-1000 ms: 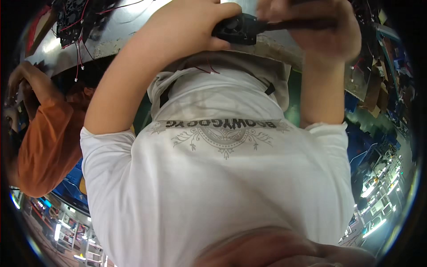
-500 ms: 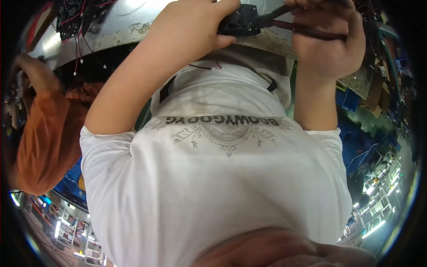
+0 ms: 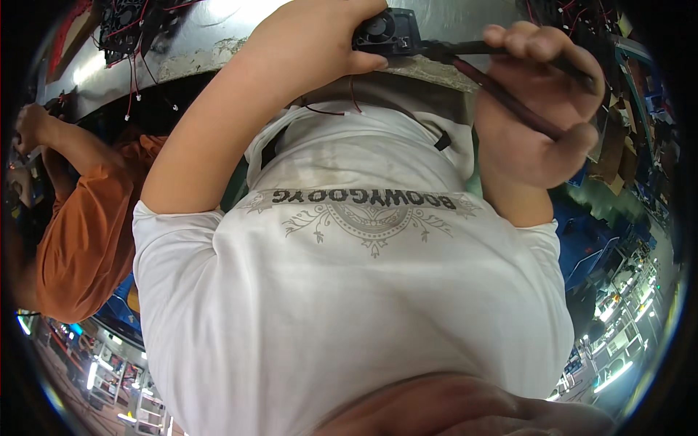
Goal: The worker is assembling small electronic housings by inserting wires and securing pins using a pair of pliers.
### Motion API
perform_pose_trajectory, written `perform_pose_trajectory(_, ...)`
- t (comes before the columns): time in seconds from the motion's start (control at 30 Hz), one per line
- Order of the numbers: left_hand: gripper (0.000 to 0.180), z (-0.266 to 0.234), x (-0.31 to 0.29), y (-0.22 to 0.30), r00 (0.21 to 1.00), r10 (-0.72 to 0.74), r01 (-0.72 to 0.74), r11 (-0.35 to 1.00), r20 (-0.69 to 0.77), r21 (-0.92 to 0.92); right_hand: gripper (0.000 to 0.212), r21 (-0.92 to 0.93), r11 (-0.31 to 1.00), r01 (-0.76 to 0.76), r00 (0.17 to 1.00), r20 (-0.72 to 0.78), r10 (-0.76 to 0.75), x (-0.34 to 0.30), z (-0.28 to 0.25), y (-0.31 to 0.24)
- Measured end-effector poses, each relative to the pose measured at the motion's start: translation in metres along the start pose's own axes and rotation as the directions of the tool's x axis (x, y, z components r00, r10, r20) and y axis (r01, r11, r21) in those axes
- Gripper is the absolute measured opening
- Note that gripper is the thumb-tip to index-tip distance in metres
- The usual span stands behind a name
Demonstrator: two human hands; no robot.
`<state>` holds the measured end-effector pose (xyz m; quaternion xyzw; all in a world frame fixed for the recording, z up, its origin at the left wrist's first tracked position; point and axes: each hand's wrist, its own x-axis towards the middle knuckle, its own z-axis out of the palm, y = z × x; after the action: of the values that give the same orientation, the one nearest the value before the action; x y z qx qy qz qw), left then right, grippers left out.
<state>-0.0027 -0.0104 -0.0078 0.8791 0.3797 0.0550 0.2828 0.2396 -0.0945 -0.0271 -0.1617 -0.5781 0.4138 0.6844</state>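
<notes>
My left hand (image 3: 320,47) pinches a small black fan (image 3: 396,33) by its left end, thumb below and fingers above, over the table's near edge. A thin red and black wire (image 3: 325,112) with a small white plug hangs beneath that hand. In my right hand (image 3: 538,109) is a pair of pliers (image 3: 502,98) with dark handles, spread apart between fingers and thumb. Their blurred jaws reach the right end of the fan; whether they grip it I cannot tell.
On the metal table (image 3: 240,16), black fans with trailing wires (image 3: 122,33) lie at the far left, and more wires (image 3: 567,11) at the far right. A person in orange (image 3: 87,240) works close on my left. Blue crates (image 3: 582,243) stand at the right.
The pliers' handles have spread wider and my right hand has opened out around them. The fan has tilted so its round face shows more. The neighbour's arm has shifted.
</notes>
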Motion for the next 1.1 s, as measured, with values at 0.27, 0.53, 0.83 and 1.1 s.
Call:
perform_pose_trajectory(0.27, 0.049, -0.002, 0.000, 0.004, 1.000, -0.015, 0.014, 0.999, 0.019, 0.029, 0.060, -0.016, 0.999, -0.042, 0.999, 0.009, 0.042, -0.002, 0.005, 0.012)
perform_pose_trajectory(0.53, 0.047, 0.000, -0.008, 0.022, 0.995, -0.093, 0.095, 0.985, -0.018, 0.144, 0.062, 0.014, 0.998, -0.069, 0.991, -0.114, 0.070, -0.002, 0.017, 0.011)
perform_pose_trajectory(0.83, 0.044, -0.002, -0.009, 0.023, 0.997, -0.078, 0.078, 0.990, -0.008, 0.115, 0.054, 0.026, 0.997, -0.069, 0.988, 0.138, 0.065, 0.006, 0.037, 0.018)
perform_pose_trajectory(1.1, 0.044, 0.004, -0.009, 0.019, 0.997, -0.075, 0.078, 0.989, -0.025, 0.126, 0.063, 0.013, 0.996, -0.088, 0.996, -0.013, 0.088, 0.017, 0.047, 0.017)
